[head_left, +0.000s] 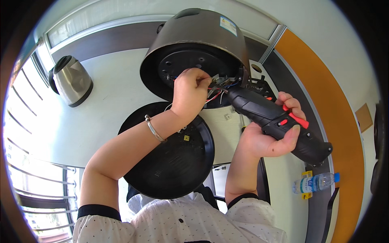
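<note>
Black electric screwdriver [279, 121] slanting, tip up-left toward cooker base [182, 60].

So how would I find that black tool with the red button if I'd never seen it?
Start at the big dark round appliance lying on its side on the white table, its open underside showing wires. The right hand holds the electric screwdriver with its tip poking into that underside, by the left hand. It is the only chunky black handle with bright red buttons.
</note>
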`<state>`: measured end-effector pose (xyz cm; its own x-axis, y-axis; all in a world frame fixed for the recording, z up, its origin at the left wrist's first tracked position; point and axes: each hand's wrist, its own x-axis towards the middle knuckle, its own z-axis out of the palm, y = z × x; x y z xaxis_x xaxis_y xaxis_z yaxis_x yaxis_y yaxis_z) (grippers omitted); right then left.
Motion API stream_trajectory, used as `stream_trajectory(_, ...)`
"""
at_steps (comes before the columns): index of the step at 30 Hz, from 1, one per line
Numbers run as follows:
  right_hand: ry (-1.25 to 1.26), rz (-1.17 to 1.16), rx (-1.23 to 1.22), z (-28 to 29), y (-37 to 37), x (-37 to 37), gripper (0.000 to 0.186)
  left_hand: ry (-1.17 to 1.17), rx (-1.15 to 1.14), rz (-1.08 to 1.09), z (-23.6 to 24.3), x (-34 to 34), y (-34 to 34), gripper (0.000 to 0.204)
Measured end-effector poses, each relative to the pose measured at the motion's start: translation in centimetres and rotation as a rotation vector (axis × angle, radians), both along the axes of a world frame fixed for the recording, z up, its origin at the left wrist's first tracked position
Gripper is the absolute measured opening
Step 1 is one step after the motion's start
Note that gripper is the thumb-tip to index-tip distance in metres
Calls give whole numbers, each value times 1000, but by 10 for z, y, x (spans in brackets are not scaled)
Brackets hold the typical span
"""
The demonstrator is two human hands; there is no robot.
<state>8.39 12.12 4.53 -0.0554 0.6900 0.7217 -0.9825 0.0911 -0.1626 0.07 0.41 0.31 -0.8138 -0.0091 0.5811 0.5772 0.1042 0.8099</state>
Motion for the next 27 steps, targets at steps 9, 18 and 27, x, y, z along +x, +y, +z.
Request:
stream_trajectory(9, -32, 6, 17, -1, 0, 3, 36, -34, 12, -14, 3, 2, -2, 4)
stream_trajectory(18, -7, -25, 19, -2, -2, -2, 35, -13, -3, -9, 0, 0, -2, 5)
stream_trajectory(27, 25, -54, 49, 2, -1, -3, 35, -26, 2, -2, 4, 2, -2, 4)
